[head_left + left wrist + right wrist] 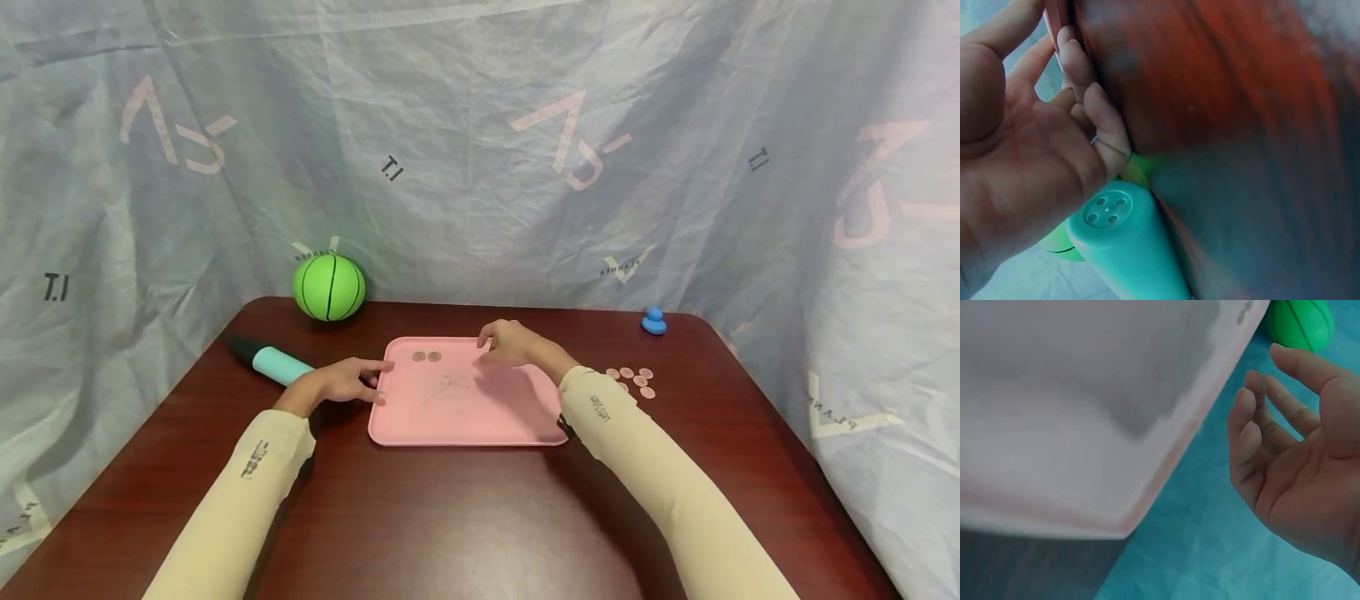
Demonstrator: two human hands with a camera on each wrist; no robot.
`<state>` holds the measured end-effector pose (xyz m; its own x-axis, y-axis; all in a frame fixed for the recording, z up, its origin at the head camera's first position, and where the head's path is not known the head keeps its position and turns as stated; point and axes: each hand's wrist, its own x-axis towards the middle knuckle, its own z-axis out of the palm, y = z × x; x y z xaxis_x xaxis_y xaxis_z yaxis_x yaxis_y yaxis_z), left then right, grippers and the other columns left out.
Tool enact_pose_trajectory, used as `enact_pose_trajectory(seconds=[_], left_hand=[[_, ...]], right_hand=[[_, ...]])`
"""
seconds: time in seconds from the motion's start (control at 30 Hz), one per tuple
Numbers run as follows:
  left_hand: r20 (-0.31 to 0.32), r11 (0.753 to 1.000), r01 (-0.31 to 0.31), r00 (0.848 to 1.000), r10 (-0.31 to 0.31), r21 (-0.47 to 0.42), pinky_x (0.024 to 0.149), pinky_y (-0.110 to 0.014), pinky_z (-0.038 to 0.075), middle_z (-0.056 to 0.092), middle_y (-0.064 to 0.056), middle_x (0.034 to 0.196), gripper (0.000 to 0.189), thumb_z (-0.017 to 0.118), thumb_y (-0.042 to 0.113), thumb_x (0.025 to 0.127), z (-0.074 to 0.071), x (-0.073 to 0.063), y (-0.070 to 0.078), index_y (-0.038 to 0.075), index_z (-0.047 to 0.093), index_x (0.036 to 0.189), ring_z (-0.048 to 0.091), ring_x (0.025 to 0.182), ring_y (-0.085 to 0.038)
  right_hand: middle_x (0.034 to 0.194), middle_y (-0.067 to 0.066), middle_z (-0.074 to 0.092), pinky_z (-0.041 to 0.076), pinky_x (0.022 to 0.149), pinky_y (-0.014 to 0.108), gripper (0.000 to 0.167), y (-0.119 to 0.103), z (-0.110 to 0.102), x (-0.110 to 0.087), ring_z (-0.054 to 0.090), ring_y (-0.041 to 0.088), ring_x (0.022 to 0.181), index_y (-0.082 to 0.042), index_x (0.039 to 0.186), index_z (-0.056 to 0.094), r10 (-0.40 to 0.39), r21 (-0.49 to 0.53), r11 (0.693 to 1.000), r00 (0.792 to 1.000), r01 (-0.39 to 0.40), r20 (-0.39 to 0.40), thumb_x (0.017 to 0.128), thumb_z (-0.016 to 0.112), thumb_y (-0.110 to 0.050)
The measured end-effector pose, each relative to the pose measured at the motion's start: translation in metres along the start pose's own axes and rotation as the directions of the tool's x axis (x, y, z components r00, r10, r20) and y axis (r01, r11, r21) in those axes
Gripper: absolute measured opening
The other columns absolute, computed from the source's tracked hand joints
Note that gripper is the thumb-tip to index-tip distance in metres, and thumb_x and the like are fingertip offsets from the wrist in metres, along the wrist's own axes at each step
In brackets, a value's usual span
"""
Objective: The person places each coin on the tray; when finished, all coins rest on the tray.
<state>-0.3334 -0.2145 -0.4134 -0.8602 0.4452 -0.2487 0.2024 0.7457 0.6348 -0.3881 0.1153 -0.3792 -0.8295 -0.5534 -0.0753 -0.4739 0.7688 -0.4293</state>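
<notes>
A pink tray (465, 429) lies on the dark red table. At its left rim, my left hand (347, 381) rests its thumb and forefinger, set apart; in the left wrist view its other fingers bend loosely beside the edge. My right hand (510, 343) is over the tray's back right part, fingers loosely bent, thumb and forefinger apart. Nothing shows between them in the right wrist view. Two small coin-like brown discs (419, 357) lie side by side in the tray's back left. Several similar discs (647, 392) lie on the table right of the tray, partly hidden by the right sleeve.
Beside the left wrist lies a turquoise cylinder (281, 365) with a dark end and holes in its base (1110, 209). A green ball (330, 287) with black lines stands at the back left. A small blue toy (654, 322) sits at the back right. Grey cloth (465, 225) hangs behind the table.
</notes>
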Motion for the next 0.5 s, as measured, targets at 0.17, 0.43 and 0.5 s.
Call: enact_pose_trajectory(seconds=[0.17, 0.43, 0.5], left_hand=[[-0.002, 1.0, -0.004, 1.0, 0.004, 0.018, 0.098, -0.043, 0.041, 0.058, -0.016, 0.12, 0.074, 0.075, 0.024, 0.088, 0.0, 0.0, 0.0, 0.003, 0.041, 0.15, 0.05, 0.112, -0.028], [-0.006, 1.0, -0.004, 1.0, 0.004, 0.011, 0.095, -0.04, 0.04, 0.058, -0.015, 0.117, 0.073, 0.074, 0.023, 0.089, 0.002, -0.001, 0.002, 0.002, 0.041, 0.15, 0.05, 0.109, -0.028], [-0.002, 1.0, -0.005, 1.0, 0.005, 0.007, 0.095, -0.04, 0.04, 0.058, -0.015, 0.117, 0.074, 0.074, 0.024, 0.089, 0.001, -0.002, 0.002, 0.002, 0.04, 0.15, 0.05, 0.11, -0.028]], right_hand=[[0.09, 0.006, 0.072, 0.051, 0.079, 0.035, 0.033, 0.008, -0.009, -0.018, 0.066, 0.016, 0.083, -0.003, 0.114, 0.069, -0.032, 0.008, 0.999, 0.999, 0.032, -0.012, 0.087, 0.075, -0.021], [0.086, 0.004, 0.07, 0.05, 0.075, 0.035, 0.033, 0.028, -0.014, -0.044, 0.064, 0.015, 0.078, -0.002, 0.113, 0.069, -0.068, 0.037, 0.997, 0.996, 0.07, -0.06, 0.087, 0.075, -0.022], [0.086, 0.004, 0.07, 0.05, 0.074, 0.035, 0.034, 0.033, -0.016, -0.051, 0.064, 0.016, 0.078, -0.002, 0.113, 0.069, -0.073, 0.042, 0.996, 0.995, 0.076, -0.071, 0.087, 0.075, -0.022]])
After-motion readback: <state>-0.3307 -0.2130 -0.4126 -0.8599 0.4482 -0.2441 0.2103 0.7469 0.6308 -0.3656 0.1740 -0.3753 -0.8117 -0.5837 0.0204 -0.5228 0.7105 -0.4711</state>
